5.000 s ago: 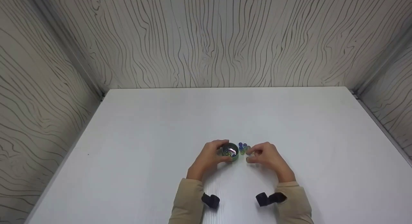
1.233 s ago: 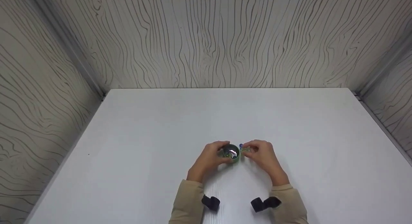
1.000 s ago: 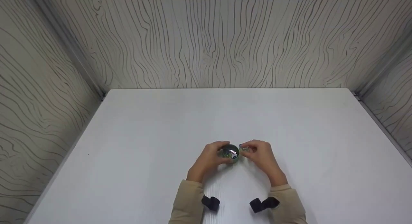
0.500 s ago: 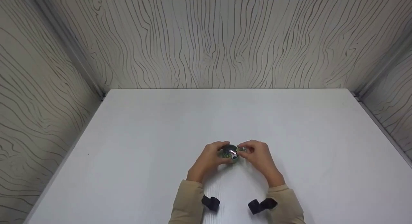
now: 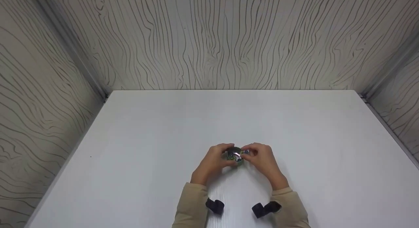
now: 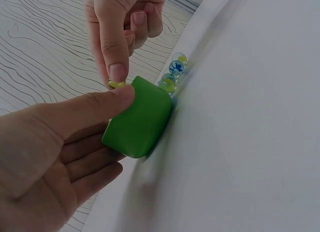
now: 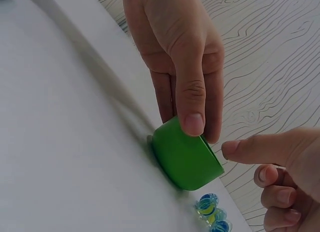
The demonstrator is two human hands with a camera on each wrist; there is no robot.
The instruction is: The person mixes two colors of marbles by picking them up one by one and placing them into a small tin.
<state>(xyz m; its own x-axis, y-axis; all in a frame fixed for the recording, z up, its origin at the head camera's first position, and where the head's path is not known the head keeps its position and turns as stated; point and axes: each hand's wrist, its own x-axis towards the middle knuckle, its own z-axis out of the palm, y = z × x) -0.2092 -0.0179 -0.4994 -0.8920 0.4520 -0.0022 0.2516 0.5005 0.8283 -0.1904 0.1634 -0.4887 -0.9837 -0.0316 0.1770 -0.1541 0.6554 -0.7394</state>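
Note:
A small round green bowl [image 5: 240, 162] stands on the white table, shiny inside, with some marbles in it. My left hand [image 5: 212, 159] grips its side, thumb [image 6: 95, 109] near the rim and fingers behind. At the opposite rim, my right hand [image 5: 263, 158] pinches a yellowish glass marble [image 6: 115, 84] between thumb and index finger; most of it is hidden by the fingertips. Its other fingers are curled in the right wrist view. Several clear marbles [image 7: 211, 207] with blue and yellow swirls lie on the table beside the green bowl, below the right hand.
The white table [image 5: 157, 129] stretches around both hands. Wood-grain patterned panels [image 5: 209, 41] rise behind it and at both sides. A black wrist camera [image 5: 215, 206] sits on the left sleeve, another black camera [image 5: 258, 210] on the right one.
My right hand has moved left from the loose marbles to the bowl's rim, with a marble now between its fingertips. The left hand has kept its grip on the bowl.

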